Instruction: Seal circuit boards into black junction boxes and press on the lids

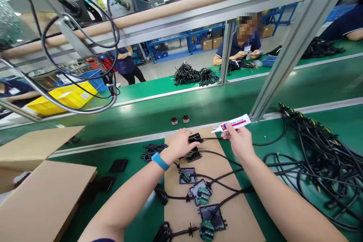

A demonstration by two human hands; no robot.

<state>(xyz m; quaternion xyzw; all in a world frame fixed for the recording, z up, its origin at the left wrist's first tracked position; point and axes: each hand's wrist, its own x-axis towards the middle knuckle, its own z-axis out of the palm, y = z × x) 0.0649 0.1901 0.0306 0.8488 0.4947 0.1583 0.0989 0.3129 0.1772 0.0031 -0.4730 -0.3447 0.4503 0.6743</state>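
My left hand (181, 142) is closed on a small black housing (195, 138) with a cable, held over the far end of a brown cardboard sheet (211, 211). My right hand (239, 140) grips a white glue tube (234, 123), its nozzle pointing left toward that housing. A second housing (194, 155) lies just below my left hand. Three open black housings with green round circuit boards (203, 196) lie in a row down the cardboard, each with a black cable attached.
A heap of black cables (320, 159) lies at the right. Two small round parts (179, 120) sit on the green conveyor belt (221, 104). Cardboard boxes (42, 193) stand at the left, black lids (119, 165) beside them. Other people work across the line near cable bundles (195, 75).
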